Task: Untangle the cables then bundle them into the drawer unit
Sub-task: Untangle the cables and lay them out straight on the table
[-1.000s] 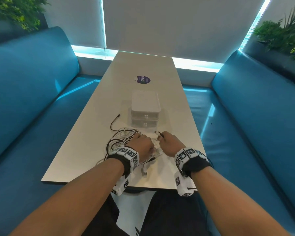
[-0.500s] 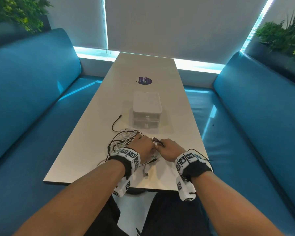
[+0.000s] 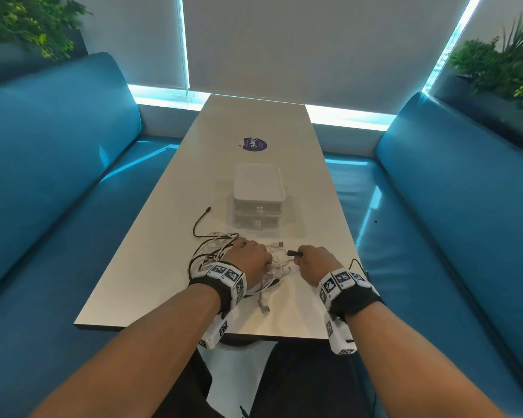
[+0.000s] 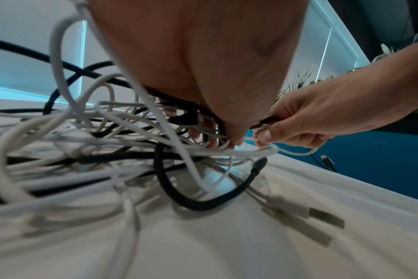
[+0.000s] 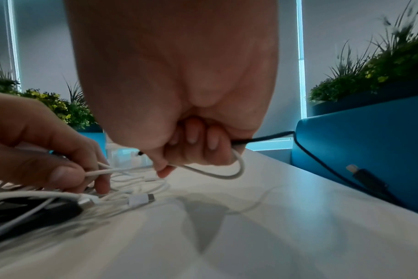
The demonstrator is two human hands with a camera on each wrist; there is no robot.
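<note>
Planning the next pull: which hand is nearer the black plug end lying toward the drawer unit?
Left. The left hand rests on the cable tangle, nearer the black plug end; the right hand sits farther right, gripping another black cable.

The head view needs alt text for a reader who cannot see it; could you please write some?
Two hands work a tangle of black and white cables on a white table: the left hand rests on the pile, the right hand pinches a black plug. Beyond stands a closed white two-drawer unit, with blue benches either side.
</note>
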